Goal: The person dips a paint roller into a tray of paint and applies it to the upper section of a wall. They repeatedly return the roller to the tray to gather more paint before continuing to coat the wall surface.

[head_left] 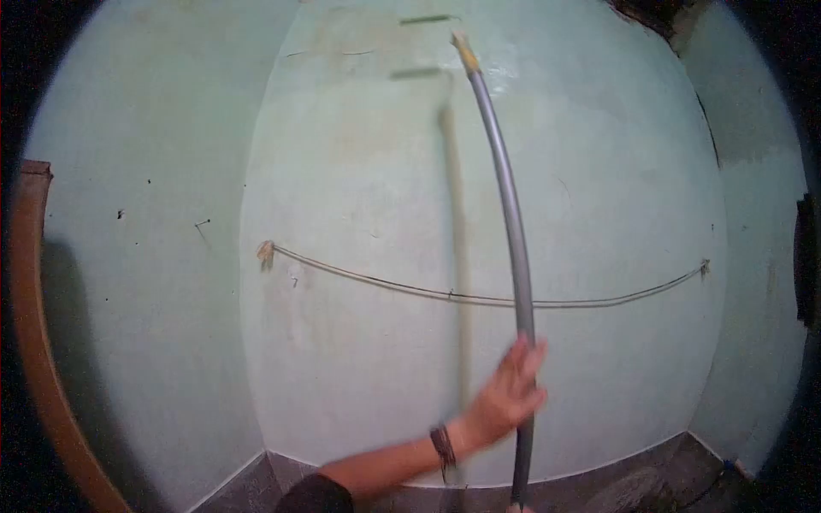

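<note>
The left hand (506,395) reaches up from the bottom edge of the view, fingers spread and laid against a long grey pole (511,248), not visibly closed round it. A dark band (443,450) sits on that wrist. The right hand barely shows at the bottom edge under the pole; I cannot tell whether it grips.

The pole stands near upright against the pale green wall (359,171), its yellowish tip (463,50) near the wall's top edge. Streaks there suggest work begun, most of the wall untouched.

A thin wire (479,297) sags across the wall. The pole's lower end is cut off; the tip's fitting is blurred.
</note>
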